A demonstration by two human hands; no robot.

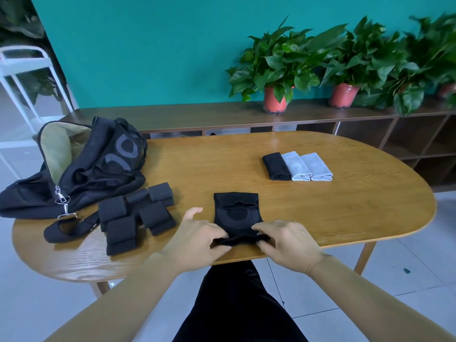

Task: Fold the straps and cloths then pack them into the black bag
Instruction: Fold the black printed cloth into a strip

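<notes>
My left hand and right hand pinch the near hem of the black cloth, right of the black bag on the counter; I fear uneven lifting skews the fold or drags it off the edge

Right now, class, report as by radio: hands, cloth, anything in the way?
Left hand, right hand pinch near edge of black cloth. Folded cloths sit far right; folded straps beside open black bag. Nothing blocks the fold.
</notes>
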